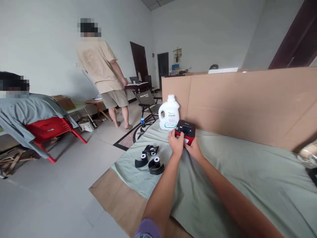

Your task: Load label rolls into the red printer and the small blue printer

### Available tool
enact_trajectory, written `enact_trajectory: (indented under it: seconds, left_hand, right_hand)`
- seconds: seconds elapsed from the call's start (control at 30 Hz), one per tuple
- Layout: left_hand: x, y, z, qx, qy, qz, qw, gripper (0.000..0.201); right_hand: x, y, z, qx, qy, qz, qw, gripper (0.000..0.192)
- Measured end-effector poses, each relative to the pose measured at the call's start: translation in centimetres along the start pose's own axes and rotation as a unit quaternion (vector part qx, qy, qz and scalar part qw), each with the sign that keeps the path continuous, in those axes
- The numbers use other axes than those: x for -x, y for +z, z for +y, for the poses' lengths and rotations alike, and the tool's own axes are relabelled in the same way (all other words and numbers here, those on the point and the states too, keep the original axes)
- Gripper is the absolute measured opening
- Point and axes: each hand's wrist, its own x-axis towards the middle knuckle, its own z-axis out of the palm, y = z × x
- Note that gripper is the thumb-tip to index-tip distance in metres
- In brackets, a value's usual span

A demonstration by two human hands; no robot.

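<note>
A box-shaped red device with a black top [189, 127] is between my two hands, over the green cloth. My left hand [176, 142] grips its left side, fingers wrapped over the edge and the thumb near the top. On the right and lower side my right hand [194, 150] is closed round it; some of its fingers are hidden. Just behind the device stands a white jug [170, 114] with a handle and a cap. To the left lie black strip rolls with white cores, one roll [156, 165] nearest me and another roll [141, 161] beside it. A small black object [151, 149] lies behind them.
A green cloth [232, 165] covers the surface, with a brown board [119, 191] showing at its front left edge. Tall cardboard [237, 102] stands along the back. Left are a standing person [99, 66], a seated person [39, 105] on a red chair [53, 130], and a folding chair [148, 99].
</note>
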Motion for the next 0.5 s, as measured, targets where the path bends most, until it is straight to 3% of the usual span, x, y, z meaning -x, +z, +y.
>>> enact_trajectory:
  seconds: [0.1,0.2,0.3,0.4,0.5]
  left_hand:
    - [3.1,1.8,3.4,0.084,0.053,-0.05,0.994,0.028]
    - [7.7,2.9,6.3,0.161,0.066,-0.111,0.978,0.028]
    - [13.0,2.6,8.2,0.216,0.049,-0.163,0.961,0.026]
    - [17.4,1.0,9.1,0.242,0.019,-0.196,0.95,0.022]
    - [19.6,-1.0,9.5,0.228,0.014,-0.22,0.948,0.019]
  right_hand:
    - [2.2,-6.7,-1.6,0.089,-0.027,0.056,0.994,0.094]
    - [5.9,-13.8,-3.9,0.179,-0.053,0.044,0.981,0.085]
    - [11.1,-19.3,-6.1,0.273,-0.061,0.023,0.96,0.079]
    - [16.2,-22.1,-8.0,0.316,-0.041,0.014,0.948,0.088]
    - [19.4,-22.6,-9.0,0.308,-0.021,-0.001,0.951,0.088]
